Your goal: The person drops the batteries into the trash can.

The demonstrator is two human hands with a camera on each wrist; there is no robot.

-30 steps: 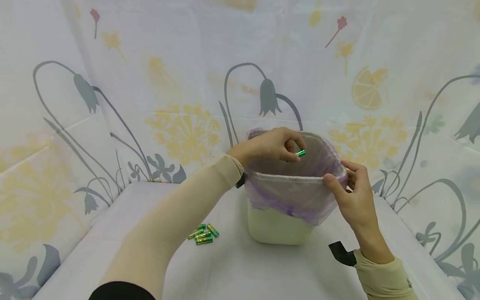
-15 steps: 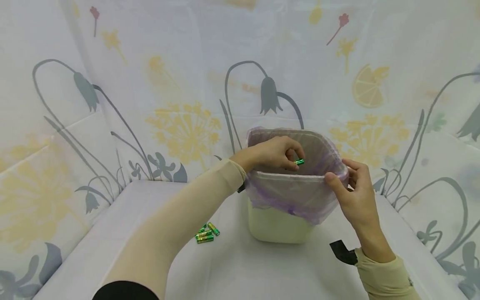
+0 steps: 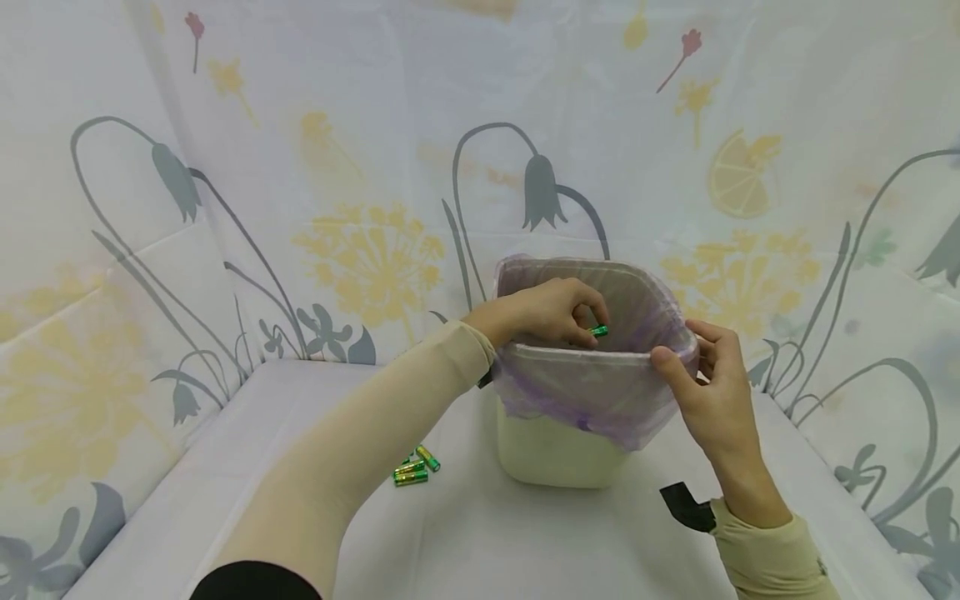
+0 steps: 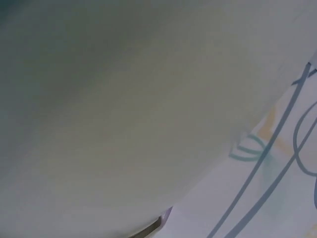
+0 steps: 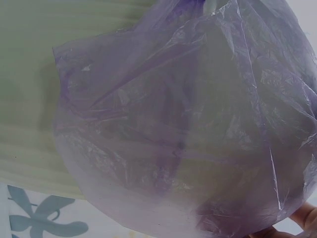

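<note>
A pale green bin (image 3: 558, 458) stands on the white table, lined with a translucent purple bag (image 3: 585, 392) folded over its rim. My left hand (image 3: 558, 308) reaches into the bin's mouth and pinches a green battery (image 3: 599, 331) between thumb and fingers. On the right side my right hand (image 3: 716, 387) grips the bagged rim, thumb towards me and fingers round the far side. In the right wrist view the purple bag (image 5: 148, 129) fills most of the picture, with fingertips at the lower right corner. A blurred pale surface covers most of the left wrist view.
Several green and gold batteries (image 3: 411, 471) lie in a small heap on the table (image 3: 450, 550), partly behind my left sleeve (image 3: 360, 442). A printed floral cloth (image 3: 390, 108) hangs behind and at both sides.
My left hand has lowered a little into the bin with the battery still pinched. The right hand keeps its place on the rim.
</note>
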